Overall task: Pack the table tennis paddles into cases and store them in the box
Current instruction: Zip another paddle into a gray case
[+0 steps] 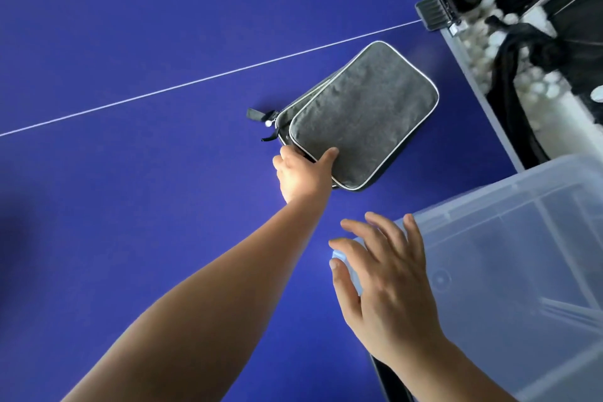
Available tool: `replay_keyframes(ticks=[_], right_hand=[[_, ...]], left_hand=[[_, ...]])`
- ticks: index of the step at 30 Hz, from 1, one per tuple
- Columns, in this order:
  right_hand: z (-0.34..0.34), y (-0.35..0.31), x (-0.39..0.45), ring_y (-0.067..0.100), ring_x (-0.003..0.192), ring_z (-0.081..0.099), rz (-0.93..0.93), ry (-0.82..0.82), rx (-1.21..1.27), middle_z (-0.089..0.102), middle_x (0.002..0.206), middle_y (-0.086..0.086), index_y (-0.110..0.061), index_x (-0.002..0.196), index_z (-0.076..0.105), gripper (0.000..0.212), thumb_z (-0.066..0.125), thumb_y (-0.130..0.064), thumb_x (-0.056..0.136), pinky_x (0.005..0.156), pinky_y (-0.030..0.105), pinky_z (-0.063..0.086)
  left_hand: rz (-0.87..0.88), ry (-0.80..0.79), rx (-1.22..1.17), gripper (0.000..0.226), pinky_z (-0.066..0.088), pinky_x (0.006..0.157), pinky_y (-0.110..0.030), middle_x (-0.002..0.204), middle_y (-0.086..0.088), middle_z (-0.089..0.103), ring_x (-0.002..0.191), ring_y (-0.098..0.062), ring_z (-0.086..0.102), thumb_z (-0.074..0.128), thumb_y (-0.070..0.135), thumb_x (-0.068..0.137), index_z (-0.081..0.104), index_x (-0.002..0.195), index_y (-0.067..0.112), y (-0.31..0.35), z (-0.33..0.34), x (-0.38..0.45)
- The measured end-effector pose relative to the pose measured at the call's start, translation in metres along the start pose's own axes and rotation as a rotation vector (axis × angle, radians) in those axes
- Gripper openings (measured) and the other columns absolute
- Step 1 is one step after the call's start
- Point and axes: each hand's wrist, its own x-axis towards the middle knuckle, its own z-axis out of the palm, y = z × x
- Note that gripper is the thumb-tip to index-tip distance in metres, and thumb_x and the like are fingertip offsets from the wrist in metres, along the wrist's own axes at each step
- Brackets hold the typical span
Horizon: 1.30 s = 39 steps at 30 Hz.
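Two grey paddle cases with white piping lie stacked on the blue table, the top case (365,117) slightly offset over the lower case (288,114), whose black zipper pulls stick out to the left. My left hand (303,173) grips the near left corner of the stack, thumb on top of the upper case and fingers under the edge. My right hand (381,277) rests with spread, straight fingers on the near left corner of the clear plastic box (522,271). No bare paddles are in sight.
The blue table tennis table (130,189) has a white centre line running across it. Its right edge borders a net clamp (437,13) and a container of white balls with black straps (509,52). The box overhangs the lower right.
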Motion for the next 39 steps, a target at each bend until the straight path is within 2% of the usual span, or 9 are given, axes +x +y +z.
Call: replay_keyframes(ticks=[6, 11, 19, 26, 29, 32, 34, 36, 39], right_hand=[[-0.001, -0.001, 0.000, 0.027, 0.122, 0.054, 0.004, -0.017, -0.003, 0.063, 0.122, -0.003, -0.022, 0.102, 0.071, 0.025, 0.050, -0.033, 0.093, 0.114, 0.056, 0.024], [-0.001, -0.001, 0.000, 0.026, 0.122, 0.053, 0.005, -0.008, -0.004, 0.063, 0.122, -0.004, -0.022, 0.102, 0.070, 0.025, 0.051, -0.034, 0.092, 0.116, 0.054, 0.022], [0.002, 0.000, -0.001, 0.027, 0.118, 0.054, -0.038, 0.047, -0.023, 0.063, 0.118, -0.002, -0.019, 0.102, 0.069, 0.023, 0.054, -0.032, 0.091, 0.115, 0.056, 0.021], [0.002, -0.008, -0.003, 0.033, 0.118, 0.054, -0.056, 0.037, -0.062, 0.062, 0.121, 0.004, -0.016, 0.107, 0.068, 0.039, 0.048, -0.045, 0.091, 0.110, 0.063, 0.025], [0.000, -0.035, -0.012, 0.036, 0.121, 0.050, -0.121, 0.019, 0.039, 0.054, 0.130, 0.010, -0.013, 0.117, 0.063, 0.048, 0.050, -0.051, 0.090, 0.106, 0.063, 0.033], [-0.007, -0.083, -0.025, 0.035, 0.128, 0.044, -0.270, 0.071, 0.231, 0.049, 0.137, 0.013, -0.009, 0.125, 0.059, 0.049, 0.057, -0.044, 0.092, 0.105, 0.050, 0.040], [-0.014, -0.122, -0.038, 0.032, 0.130, 0.044, -0.379, 0.103, 0.315, 0.049, 0.137, 0.012, -0.007, 0.127, 0.059, 0.048, 0.060, -0.041, 0.093, 0.106, 0.046, 0.040], [-0.020, -0.160, -0.054, 0.028, 0.131, 0.044, -0.466, 0.097, 0.387, 0.050, 0.137, 0.010, -0.007, 0.126, 0.060, 0.046, 0.063, -0.039, 0.093, 0.106, 0.044, 0.040], [-0.026, -0.217, -0.082, 0.028, 0.131, 0.046, -0.567, 0.094, 0.459, 0.054, 0.135, 0.009, -0.007, 0.124, 0.061, 0.048, 0.068, -0.039, 0.090, 0.108, 0.042, 0.039]], left_hand=[[0.050, 0.037, -0.106, 0.046, 0.049, 0.077, -0.041, 0.101, 0.004, 0.044, 0.090, -0.023, 0.054, 0.075, 0.048, 0.077, 0.042, 0.092, 0.020, -0.004, 0.000, -0.009], [0.064, -0.003, -0.202, 0.042, 0.048, 0.065, -0.035, 0.082, 0.006, 0.052, 0.069, -0.015, 0.052, 0.077, 0.036, 0.080, 0.044, 0.098, 0.016, -0.012, -0.014, -0.024], [0.137, 0.011, -0.238, 0.035, 0.052, 0.068, -0.032, 0.090, 0.012, 0.058, 0.079, -0.009, 0.058, 0.078, 0.029, 0.078, 0.045, 0.089, 0.026, -0.038, -0.070, -0.060], [0.204, 0.082, -0.256, 0.033, 0.044, 0.057, -0.025, 0.086, 0.015, 0.057, 0.062, -0.011, 0.055, 0.077, 0.025, 0.079, 0.044, 0.085, 0.029, -0.079, -0.151, -0.115], [0.217, 0.125, -0.255, 0.034, 0.046, 0.056, -0.026, 0.085, 0.015, 0.058, 0.064, -0.012, 0.060, 0.076, 0.022, 0.080, 0.044, 0.084, 0.031, -0.105, -0.190, -0.143], [0.243, 0.186, -0.234, 0.034, 0.049, 0.060, -0.030, 0.083, 0.018, 0.060, 0.067, -0.002, 0.061, 0.076, 0.020, 0.082, 0.045, 0.085, 0.031, -0.138, -0.229, -0.172], [0.255, 0.222, -0.216, 0.034, 0.050, 0.061, -0.036, 0.080, 0.011, 0.064, 0.069, -0.008, 0.062, 0.076, 0.020, 0.082, 0.044, 0.083, 0.031, -0.164, -0.256, -0.189], [0.270, 0.232, -0.204, 0.033, 0.044, 0.056, -0.038, 0.071, 0.003, 0.065, 0.058, -0.017, 0.051, 0.074, 0.019, 0.084, 0.043, 0.083, 0.030, -0.190, -0.285, -0.205], [0.320, 0.256, -0.160, 0.033, 0.038, 0.052, -0.027, 0.065, 0.011, 0.059, 0.052, -0.009, 0.039, 0.071, 0.016, 0.086, 0.043, 0.081, 0.032, -0.224, -0.330, -0.230]])
